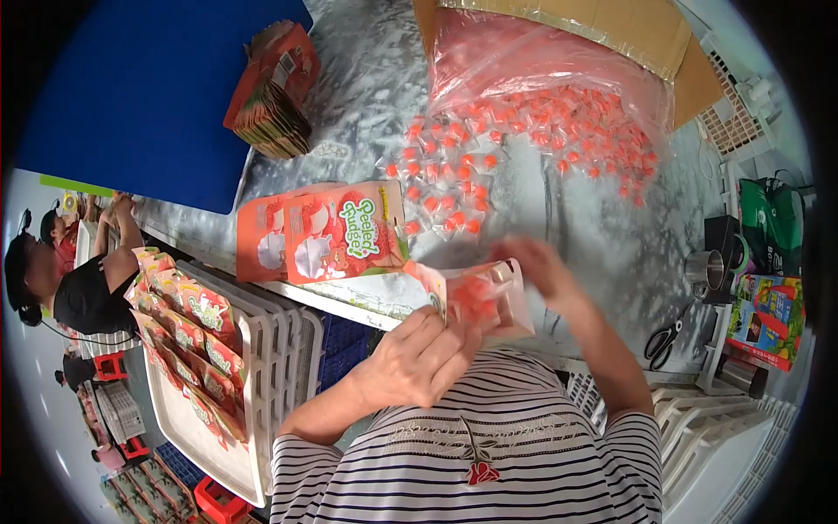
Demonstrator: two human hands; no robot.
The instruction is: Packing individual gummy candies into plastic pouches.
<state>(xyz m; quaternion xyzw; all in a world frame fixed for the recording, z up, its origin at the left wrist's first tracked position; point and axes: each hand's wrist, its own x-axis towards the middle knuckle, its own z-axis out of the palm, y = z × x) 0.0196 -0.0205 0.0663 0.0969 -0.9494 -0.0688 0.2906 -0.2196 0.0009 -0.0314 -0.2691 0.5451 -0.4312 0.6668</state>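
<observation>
In front of my chest, my left hand (428,354) is closed on the near side of a candy pouch (517,316). The pouch gapes at the top, and individually wrapped red candies (476,297) show inside it. Close by its right rim is my right hand (541,271), its fingers smeared by motion, so I cannot make out what they hold. Beyond the pouch, loose wrapped candies (449,201) are spread on the grey marbled table (524,205). Flat printed pouches (345,231) overlap at the table's front edge, left of my hands.
A cardboard box (602,26) lined with pink plastic spills candies (594,131) at the back right. Stacked pouches (275,113) stand far left near a blue board (131,96). Filled pouches (196,341) sit on white trays (253,375). Black scissors (663,343) lie at right. People work at far left.
</observation>
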